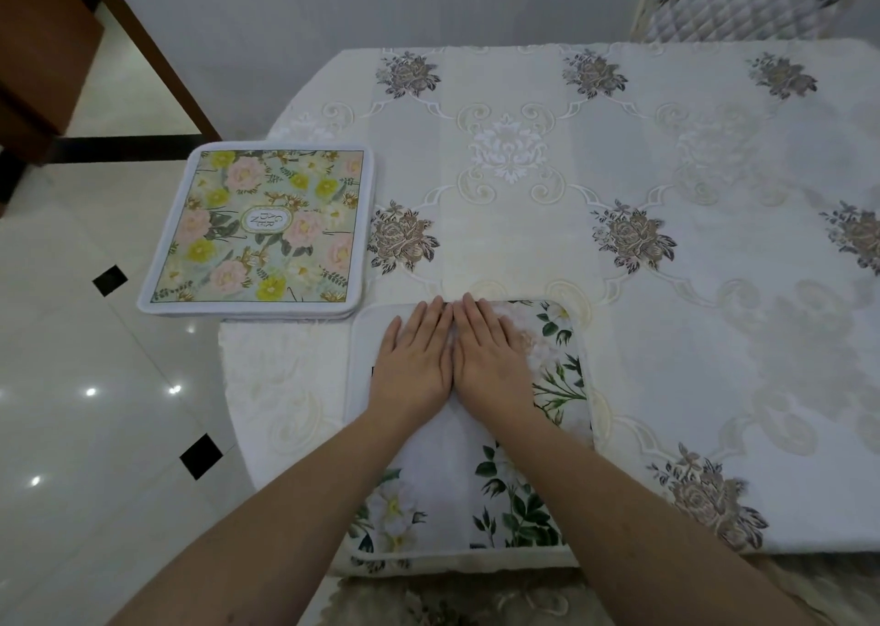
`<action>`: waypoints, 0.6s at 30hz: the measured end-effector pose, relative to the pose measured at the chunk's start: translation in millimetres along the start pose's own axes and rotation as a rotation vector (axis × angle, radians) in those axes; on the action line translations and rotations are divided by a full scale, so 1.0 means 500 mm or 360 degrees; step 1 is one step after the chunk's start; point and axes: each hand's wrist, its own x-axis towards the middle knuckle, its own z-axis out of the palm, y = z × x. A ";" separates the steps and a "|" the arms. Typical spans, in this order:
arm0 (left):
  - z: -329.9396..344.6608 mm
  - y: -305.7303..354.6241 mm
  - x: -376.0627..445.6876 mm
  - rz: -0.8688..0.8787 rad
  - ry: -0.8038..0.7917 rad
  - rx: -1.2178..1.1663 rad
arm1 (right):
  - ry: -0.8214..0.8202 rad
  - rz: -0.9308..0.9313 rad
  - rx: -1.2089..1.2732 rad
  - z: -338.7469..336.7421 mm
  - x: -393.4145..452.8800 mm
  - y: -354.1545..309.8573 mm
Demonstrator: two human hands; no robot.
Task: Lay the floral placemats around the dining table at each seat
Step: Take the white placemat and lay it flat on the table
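White floral fabric placemat (538, 487) is pressed flat under both hands' straight fingers (431, 325), while the stacked green floral placemats (259, 228) lie nearer the left hand (413, 363), up-left on the desk (666, 197).

1. Embroidered cream tablecloth (619, 159) covers the tabletop, with grey-brown rose motifs.
2. Quilted floral chair back (743, 1) stands at the far edge.
3. Glossy white floor tiles (85, 387) with black insets lie left.
4. Brown wooden furniture (43, 54) occupies the upper-left corner.

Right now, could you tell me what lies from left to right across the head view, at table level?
Tiled floor → stack of placemats → left hand → right hand, both flat on the white floral placemat → bare tablecloth.
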 end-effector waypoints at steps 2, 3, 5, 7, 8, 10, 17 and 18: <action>0.000 -0.001 0.000 -0.0006 -0.0016 0.0003 | -0.0009 0.0024 -0.0003 -0.005 -0.003 0.006; -0.002 -0.003 0.001 -0.0007 -0.0028 0.0004 | -0.0011 0.0036 0.0008 -0.007 -0.004 0.009; -0.007 -0.010 0.001 0.0015 -0.0070 0.0021 | -0.0044 0.0052 0.0013 -0.012 -0.008 0.018; -0.011 -0.023 -0.003 0.0040 -0.0082 0.0040 | -0.0070 0.0063 0.0007 -0.015 -0.011 0.029; -0.013 -0.031 -0.006 0.0045 -0.0074 0.0044 | -0.0076 0.0075 0.0003 -0.018 -0.014 0.036; -0.016 -0.043 -0.012 0.0032 -0.0075 0.0054 | -0.0091 0.0096 -0.0016 -0.026 -0.020 0.049; -0.024 -0.049 -0.018 0.0010 -0.0103 0.0063 | -0.0085 0.0197 -0.0085 -0.040 -0.034 0.085; -0.026 -0.054 -0.022 -0.0013 -0.0106 0.0068 | -0.0091 0.0215 -0.0090 -0.042 -0.036 0.092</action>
